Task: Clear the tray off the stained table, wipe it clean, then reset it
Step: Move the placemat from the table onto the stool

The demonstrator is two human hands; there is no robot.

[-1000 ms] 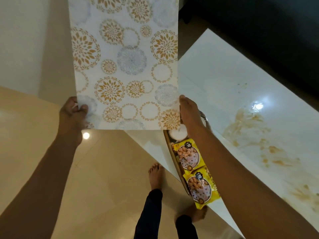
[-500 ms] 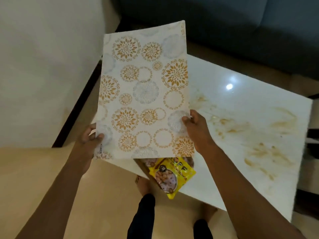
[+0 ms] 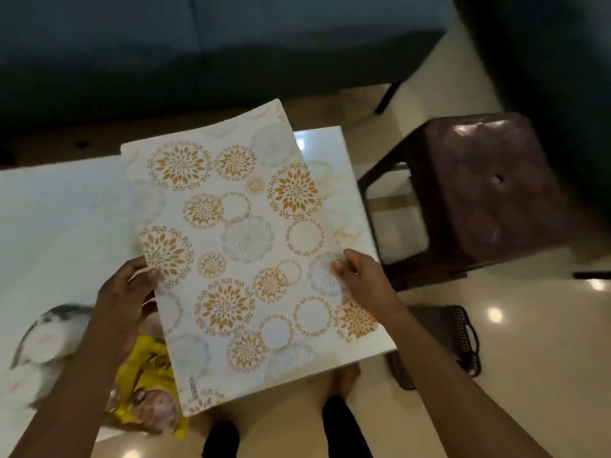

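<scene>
One word can be read: "KUBER", in small dark capitals, printed sideways along the near left edge of the floral placemat (image 3: 238, 259), below and to the right of the left grip (image 3: 127, 294). The yellow snack packet (image 3: 148, 391) beneath that grip carries printing, but it is blurred and cannot be read. No other lettering or numbers are legible.
</scene>
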